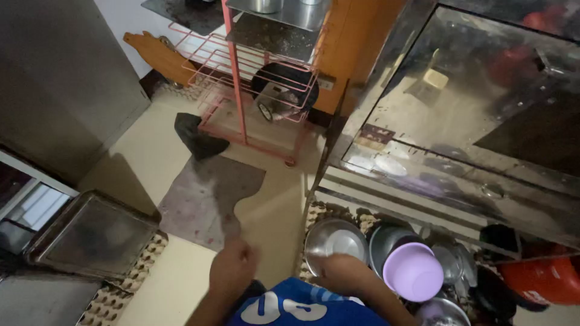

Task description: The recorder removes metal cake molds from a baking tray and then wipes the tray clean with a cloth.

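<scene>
At three o'clock we see the steel table (386,181). Under it, at five o'clock, sits a round steel bowl (336,241), mouth up, no long axis. Our right hand (338,268) touches its near rim; our left hand (234,261) blurs, grip unreadable on both.

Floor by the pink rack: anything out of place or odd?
Yes. A dark crumpled cloth lies loose on the floor beside the pink wire rack. The grey floor mat sits askew, with one edge cut away unevenly. Metal bowls and a purple plastic bowl are stacked on the floor under the steel counter.
</scene>
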